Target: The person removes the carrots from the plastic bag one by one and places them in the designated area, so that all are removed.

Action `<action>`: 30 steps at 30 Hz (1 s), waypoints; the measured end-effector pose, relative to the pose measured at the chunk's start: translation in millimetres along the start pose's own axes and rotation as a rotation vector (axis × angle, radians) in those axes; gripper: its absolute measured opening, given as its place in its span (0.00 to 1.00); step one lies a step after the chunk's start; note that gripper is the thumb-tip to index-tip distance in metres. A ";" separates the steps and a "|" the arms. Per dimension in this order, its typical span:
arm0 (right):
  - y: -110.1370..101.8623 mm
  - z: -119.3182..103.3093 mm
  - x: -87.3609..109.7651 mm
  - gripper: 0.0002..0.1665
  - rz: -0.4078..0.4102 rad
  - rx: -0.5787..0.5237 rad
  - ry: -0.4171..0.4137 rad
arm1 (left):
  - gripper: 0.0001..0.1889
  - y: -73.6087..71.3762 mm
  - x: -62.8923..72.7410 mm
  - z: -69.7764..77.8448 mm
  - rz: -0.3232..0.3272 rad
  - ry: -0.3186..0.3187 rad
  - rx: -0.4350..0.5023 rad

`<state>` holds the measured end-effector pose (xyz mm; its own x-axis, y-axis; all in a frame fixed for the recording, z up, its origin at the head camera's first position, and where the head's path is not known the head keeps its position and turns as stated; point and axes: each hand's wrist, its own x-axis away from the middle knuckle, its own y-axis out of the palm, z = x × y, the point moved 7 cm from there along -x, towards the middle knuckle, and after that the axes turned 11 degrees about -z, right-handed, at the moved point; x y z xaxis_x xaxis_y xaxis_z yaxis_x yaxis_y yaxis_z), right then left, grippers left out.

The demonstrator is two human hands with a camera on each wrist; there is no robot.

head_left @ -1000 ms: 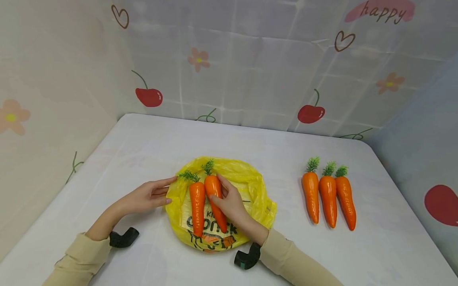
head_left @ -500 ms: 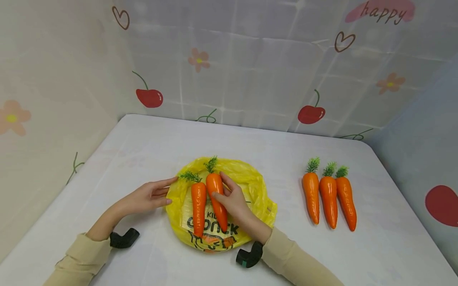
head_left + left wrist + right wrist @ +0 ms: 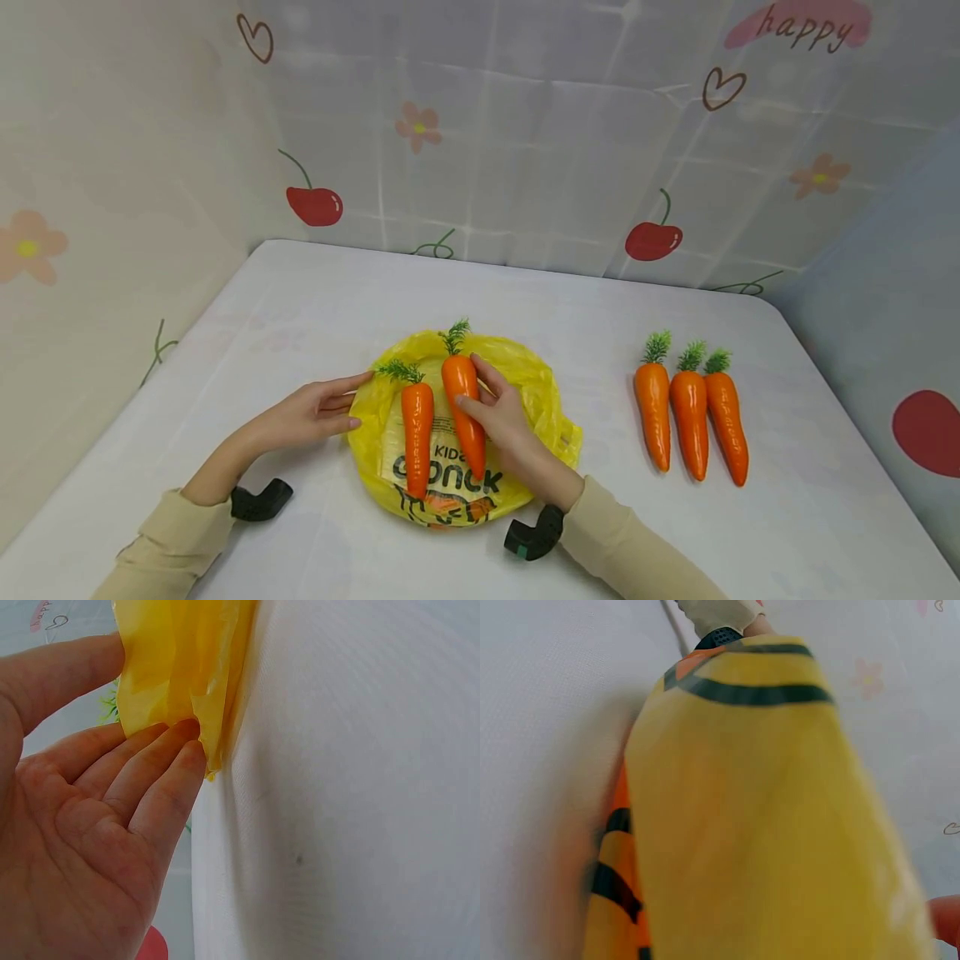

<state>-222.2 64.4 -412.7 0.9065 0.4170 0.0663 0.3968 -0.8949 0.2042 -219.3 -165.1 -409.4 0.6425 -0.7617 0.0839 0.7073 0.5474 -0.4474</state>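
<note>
A crinkled yellow plastic bag (image 3: 534,379) with dark lettering lies round on the table, its rim standing up. Within that rim, one orange carrot (image 3: 417,433) with a green top rests on the left. Beside it my right hand (image 3: 517,425) holds a second carrot (image 3: 461,387), thumb on top and fingers along its right side. My left hand (image 3: 307,412) touches the bag's left side; the left wrist view shows its fairly straight fingers against the yellow plastic (image 3: 169,675). In the right wrist view the bag wall (image 3: 742,825) covers the carrot, and only a bit of finger (image 3: 946,919) shows.
On the right side of the white table (image 3: 585,333) lie a left carrot (image 3: 652,408), a middle carrot (image 3: 689,421) and a right carrot (image 3: 725,425), close side by side. A printed cloth wall (image 3: 525,167) rises behind the table.
My right hand has moved the held carrot to the right and slightly away from me, widening the gap to the other carrot. My left hand has stayed at the bag.
</note>
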 end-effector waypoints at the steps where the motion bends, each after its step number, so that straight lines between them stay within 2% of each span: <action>1: -1.6 -1.9 1.0 0.40 0.007 -0.002 0.000 | 0.34 0.1 0.1 0.1 -0.001 0.000 0.000; 17: -44.2 -19.1 19.5 0.39 0.112 0.039 -0.004 | 0.34 0.1 0.4 -0.8 0.005 -0.024 0.007; 30: -89.4 -38.0 45.0 0.39 0.189 0.056 0.008 | 0.34 0.9 0.8 0.7 0.007 -0.032 0.012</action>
<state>-222.4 169.3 -390.9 0.9646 0.2415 0.1061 0.2270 -0.9648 0.1326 -217.9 -165.0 -409.1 0.6563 -0.7466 0.1089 0.7060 0.5567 -0.4378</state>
